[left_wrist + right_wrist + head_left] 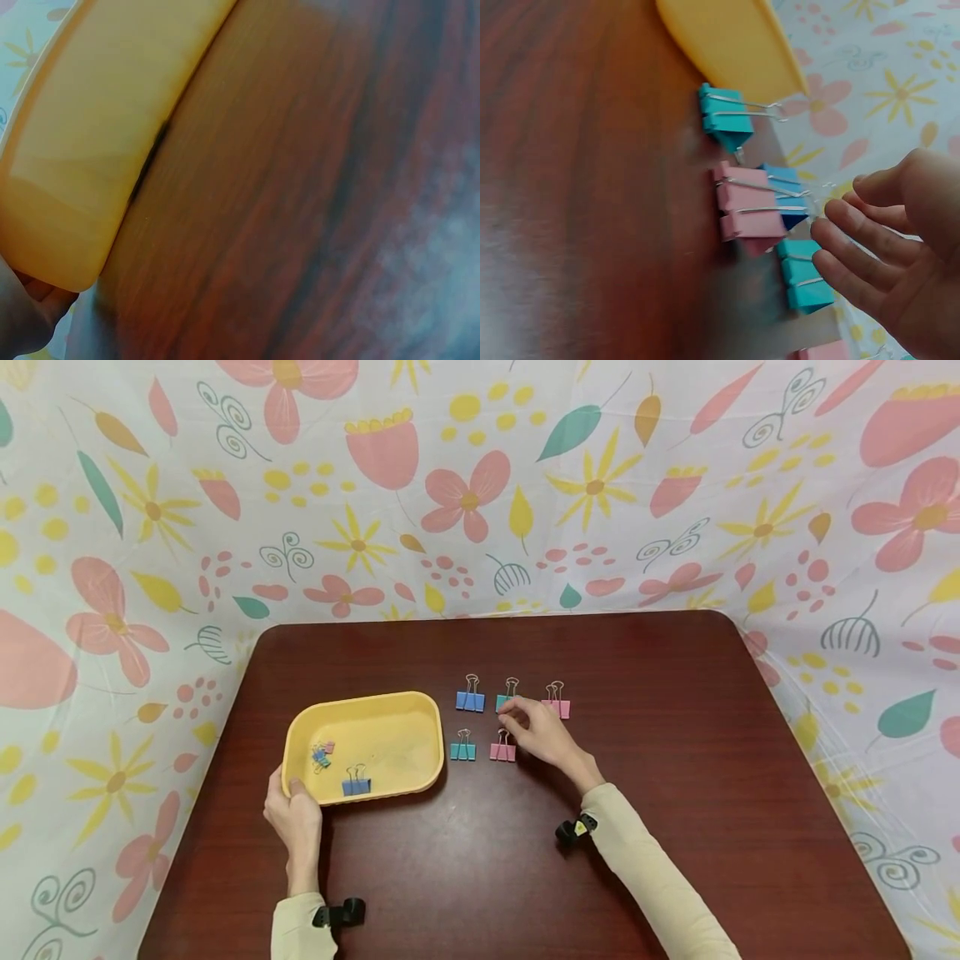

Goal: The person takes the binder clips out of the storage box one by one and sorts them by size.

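A yellow plastic tray [405,752] stands tilted slightly on the left of the table; my left hand [294,818] grips its near left corner, thumb over the rim. Inside lie a blue binder clip [356,787] and several small coloured clips [321,757]. To the tray's right, a blue binder clip [470,702], a teal one [502,702] and a pink one [562,709] form the back row. A teal clip [462,752] and a pink clip [497,752] form the front row. My right hand [547,737] hovers above these clips, fingers loosely bent, holding nothing.
The dark brown wooden table [637,877] has rounded far corners. A white cloth [645,543] with flowers and leaves hangs behind and beside it. Each wrist wears a black strap-on camera, such as the right wrist camera [576,829].
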The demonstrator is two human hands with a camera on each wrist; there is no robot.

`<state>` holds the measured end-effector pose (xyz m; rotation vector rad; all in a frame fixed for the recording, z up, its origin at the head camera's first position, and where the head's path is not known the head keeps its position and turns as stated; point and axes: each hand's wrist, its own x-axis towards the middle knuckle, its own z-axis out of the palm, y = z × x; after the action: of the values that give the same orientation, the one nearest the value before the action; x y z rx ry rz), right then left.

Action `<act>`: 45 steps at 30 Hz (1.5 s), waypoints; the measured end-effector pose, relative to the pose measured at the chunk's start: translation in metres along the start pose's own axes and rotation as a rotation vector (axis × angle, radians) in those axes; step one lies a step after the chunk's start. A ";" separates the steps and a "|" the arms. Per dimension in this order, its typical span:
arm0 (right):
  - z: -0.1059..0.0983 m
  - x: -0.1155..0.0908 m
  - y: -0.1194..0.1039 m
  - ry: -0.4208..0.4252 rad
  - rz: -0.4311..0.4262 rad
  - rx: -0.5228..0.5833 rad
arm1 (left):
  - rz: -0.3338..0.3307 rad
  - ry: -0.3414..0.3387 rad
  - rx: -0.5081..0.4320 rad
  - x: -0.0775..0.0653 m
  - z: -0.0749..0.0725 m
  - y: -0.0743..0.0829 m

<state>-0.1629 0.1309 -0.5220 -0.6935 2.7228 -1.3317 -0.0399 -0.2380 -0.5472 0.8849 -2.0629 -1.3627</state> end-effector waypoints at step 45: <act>0.081 0.077 -0.118 -0.241 -0.308 -0.079 | -0.016 -0.002 -0.006 -0.001 0.002 -0.001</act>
<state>-0.1699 -0.0235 -0.4714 -1.2347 2.5602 -1.1030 -0.0398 -0.2365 -0.5492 0.8993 -2.0566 -1.3781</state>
